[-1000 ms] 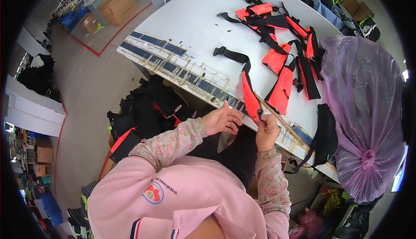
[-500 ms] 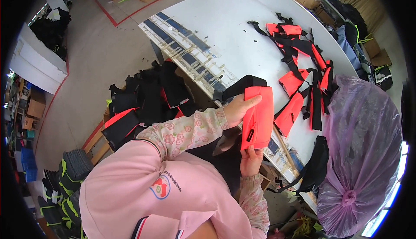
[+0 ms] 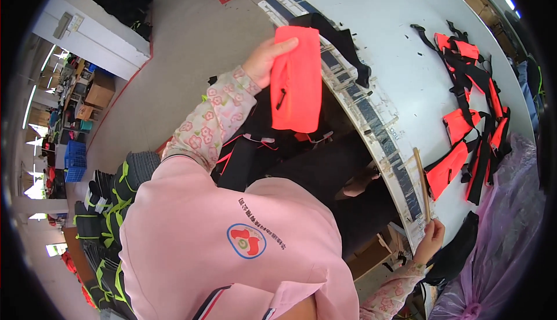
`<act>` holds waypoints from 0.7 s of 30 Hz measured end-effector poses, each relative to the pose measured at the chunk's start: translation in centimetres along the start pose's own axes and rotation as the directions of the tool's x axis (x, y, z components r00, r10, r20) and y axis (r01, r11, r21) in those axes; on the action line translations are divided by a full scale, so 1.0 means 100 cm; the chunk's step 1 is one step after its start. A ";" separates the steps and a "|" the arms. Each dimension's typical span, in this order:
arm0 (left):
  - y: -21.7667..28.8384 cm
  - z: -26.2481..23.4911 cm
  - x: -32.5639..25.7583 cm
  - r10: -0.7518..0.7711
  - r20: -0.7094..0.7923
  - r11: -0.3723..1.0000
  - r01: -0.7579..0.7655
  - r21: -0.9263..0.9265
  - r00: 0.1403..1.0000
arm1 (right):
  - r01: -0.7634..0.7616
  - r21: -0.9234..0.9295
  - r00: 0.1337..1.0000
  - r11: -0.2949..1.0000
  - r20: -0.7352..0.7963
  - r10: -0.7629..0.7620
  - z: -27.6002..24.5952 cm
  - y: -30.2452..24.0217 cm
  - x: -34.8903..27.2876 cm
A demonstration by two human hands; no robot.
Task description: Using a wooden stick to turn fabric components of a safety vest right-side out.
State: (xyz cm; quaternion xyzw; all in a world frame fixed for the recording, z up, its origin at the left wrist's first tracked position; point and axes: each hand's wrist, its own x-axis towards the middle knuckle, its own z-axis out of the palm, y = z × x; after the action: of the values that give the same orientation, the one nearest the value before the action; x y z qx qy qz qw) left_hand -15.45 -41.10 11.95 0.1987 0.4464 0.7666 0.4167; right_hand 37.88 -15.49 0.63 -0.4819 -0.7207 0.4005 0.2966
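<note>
My left hand (image 3: 268, 59) is closed on a bright coral-red waist bag (image 3: 301, 82), thumb across its front. The bag hangs upright off the table's edge, and a small black zipper pull shows on its face. Its black strap (image 3: 342, 39) trails onto the tabletop. At the near edge of the table, my right hand (image 3: 430, 242) has its fingers curled round the lower end of a thin wooden stick (image 3: 420, 172). The rest of the stick points away over the white table (image 3: 389, 42).
Several coral-red and black bags (image 3: 458, 123) with straps lie on the table's right. A black pouch (image 3: 458, 250) and a purple plastic sack (image 3: 499, 244) are beside my right hand. Dark bundles with lime ties (image 3: 110, 215) are stacked at left.
My right hand has let go of the bag and moved right to the stick. My left hand has lifted the bag up and to the left. The view has shifted too.
</note>
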 end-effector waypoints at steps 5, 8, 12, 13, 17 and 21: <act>-0.059 -0.176 -0.050 0.039 -0.598 0.527 0.492 0.693 0.801 | 0.083 -0.209 0.994 0.974 -0.053 -0.096 -0.011 0.017 0.007; -0.147 -0.232 -0.103 0.035 -0.582 -0.152 0.580 0.800 0.812 | 0.138 -0.381 0.985 0.914 -0.041 -0.166 -0.002 0.020 0.011; -0.194 -0.213 -0.117 -0.008 -0.695 -0.256 0.671 0.696 0.719 | 0.293 -0.453 0.952 0.842 0.058 -0.300 0.007 0.015 0.018; -0.197 -0.212 -0.116 -0.006 -0.694 -0.250 0.671 0.698 0.720 | 0.293 -0.436 0.952 0.851 0.050 -0.302 0.010 0.010 0.020; -0.221 -0.216 -0.118 -0.104 -0.767 -0.322 0.708 0.628 0.633 | 0.228 -0.454 0.972 0.861 0.050 -0.230 0.011 0.023 0.021; -0.231 -0.217 -0.096 -0.169 -0.765 -0.434 0.650 0.624 0.621 | 0.198 -0.510 0.977 0.837 0.034 -0.210 0.010 0.020 0.028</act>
State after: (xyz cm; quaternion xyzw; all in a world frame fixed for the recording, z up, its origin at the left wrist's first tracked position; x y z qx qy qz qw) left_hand -13.90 -54.33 -18.37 0.1066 0.9443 -0.0801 0.3007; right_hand 36.98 -12.73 -1.44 -0.4683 -0.8446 0.1556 0.2076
